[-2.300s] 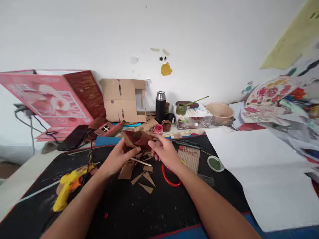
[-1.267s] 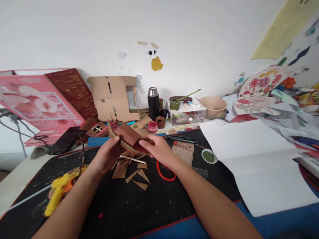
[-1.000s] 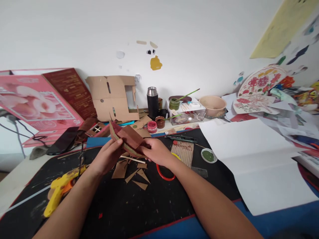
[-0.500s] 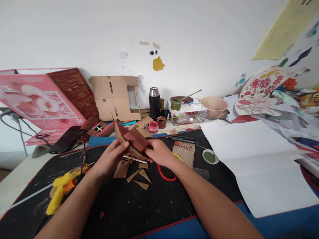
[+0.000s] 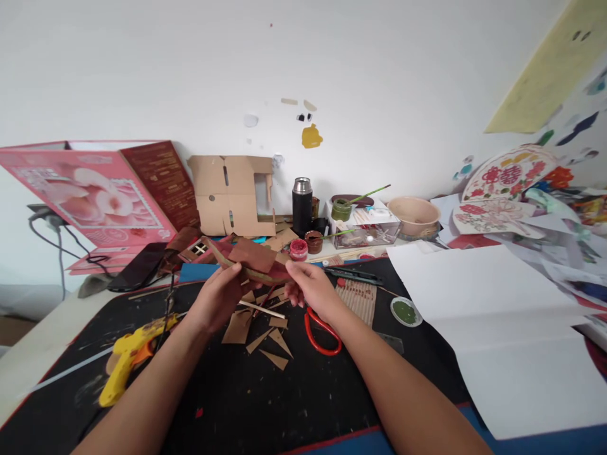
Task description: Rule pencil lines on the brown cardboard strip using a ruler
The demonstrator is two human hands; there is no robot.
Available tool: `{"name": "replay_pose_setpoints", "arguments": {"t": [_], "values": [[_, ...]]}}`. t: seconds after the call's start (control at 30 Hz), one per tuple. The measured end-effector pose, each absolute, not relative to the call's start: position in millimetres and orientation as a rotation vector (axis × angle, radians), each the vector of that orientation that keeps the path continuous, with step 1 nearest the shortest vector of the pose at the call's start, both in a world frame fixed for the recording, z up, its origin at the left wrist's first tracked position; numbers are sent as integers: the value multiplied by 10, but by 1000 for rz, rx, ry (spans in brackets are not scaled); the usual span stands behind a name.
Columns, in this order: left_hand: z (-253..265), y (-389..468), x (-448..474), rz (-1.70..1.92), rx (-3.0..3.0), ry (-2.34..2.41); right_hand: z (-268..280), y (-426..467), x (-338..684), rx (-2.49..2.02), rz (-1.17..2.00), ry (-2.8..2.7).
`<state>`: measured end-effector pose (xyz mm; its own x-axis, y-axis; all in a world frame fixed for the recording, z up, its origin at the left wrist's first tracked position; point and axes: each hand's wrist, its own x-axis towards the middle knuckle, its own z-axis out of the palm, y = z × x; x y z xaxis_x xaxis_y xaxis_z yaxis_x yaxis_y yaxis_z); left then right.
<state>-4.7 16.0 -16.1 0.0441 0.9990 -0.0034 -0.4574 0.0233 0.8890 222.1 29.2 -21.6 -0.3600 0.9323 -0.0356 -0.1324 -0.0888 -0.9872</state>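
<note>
loosely curled, the left hand [image 5: 220,292] pinched the left part of a red-brown card piece [image 5: 253,254] between thumb and fingers; the right hand [image 5: 313,287] was partly closed, its thumb on the right end, lower fingers half curled; the piece was held above the mat [image 5: 284,411], near the scraps [image 5: 237,327]; half a second earlier it slanted more steeply, and now it sat flatter; print on the pink box [image 5: 95,196] was too small to read; the fan [image 5: 511,175] bore a red character-like motif.
</note>
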Motion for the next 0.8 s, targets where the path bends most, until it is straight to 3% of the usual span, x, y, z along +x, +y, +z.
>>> {"name": "replay_pose_setpoints", "arguments": {"t": [0.8], "values": [[-81, 148, -46, 1267, 696, 733, -261, 348, 2232, -963, 1446, -1180]]}}
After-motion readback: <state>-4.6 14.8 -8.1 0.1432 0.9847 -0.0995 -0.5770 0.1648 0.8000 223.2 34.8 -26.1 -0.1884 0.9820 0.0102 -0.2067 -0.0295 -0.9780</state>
